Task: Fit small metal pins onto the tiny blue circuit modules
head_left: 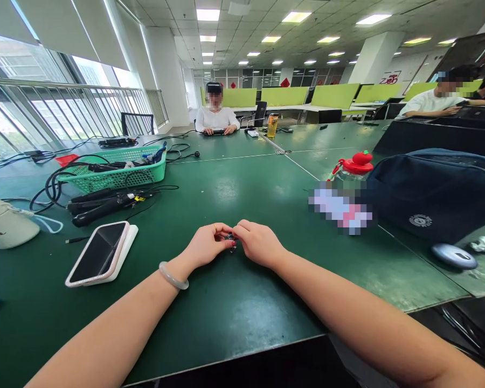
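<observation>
Both my hands meet over the green table (226, 191), close in front of me. My left hand (206, 243), with a pale bangle (173, 276) at the wrist, pinches a small dark object (231, 242) between thumb and fingers. Against the same object my right hand (258, 242) is closed, its fingertips touching those of the left. The object has shiny or light specks; its kind is too small and too covered to make out. To the left of my hands lies a phone (101, 253) in a pink case, resting on a white block.
A green basket (117, 183) of cables stands at the left, with black rod-like devices (101, 207) before it. A pale pouch (8, 223) is at far left. On the right are a red-lidded bottle (355, 164), a dark bag (436, 194) and a mouse (455, 257). A person (216, 116) sits opposite.
</observation>
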